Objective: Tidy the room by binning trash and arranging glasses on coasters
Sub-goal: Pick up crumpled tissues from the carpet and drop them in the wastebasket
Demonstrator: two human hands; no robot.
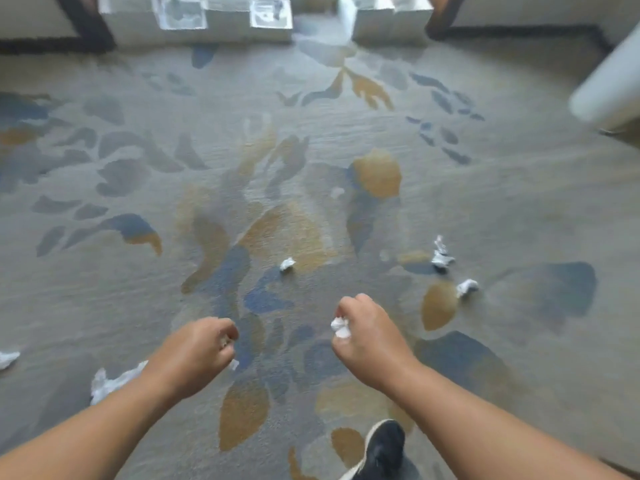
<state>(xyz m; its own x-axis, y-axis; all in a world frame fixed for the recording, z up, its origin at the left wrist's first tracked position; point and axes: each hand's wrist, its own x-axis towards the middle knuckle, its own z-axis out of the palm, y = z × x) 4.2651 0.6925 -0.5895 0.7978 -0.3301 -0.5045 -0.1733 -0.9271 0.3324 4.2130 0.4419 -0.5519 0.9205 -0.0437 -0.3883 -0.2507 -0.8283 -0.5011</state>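
My right hand (367, 337) is closed in a fist around a crumpled white paper wad (340, 328) that pokes out by the thumb. My left hand (199, 348) is also fisted, with a bit of white paper (233, 364) showing under its fingers. Both hands hover over a patterned carpet. Loose paper scraps lie on the carpet: a small one (287, 264) ahead of my hands, a twisted scrap (441, 255) and a ball (467, 287) to the right, a larger scrap (107, 382) beneath my left forearm, and a scrap (7, 358) at the left edge.
My black shoe (382, 452) stands on the carpet at the bottom. Pale boxy furniture (225, 26) lines the far wall, with a gap in the middle. A white rounded object (609, 88) juts in at the upper right.
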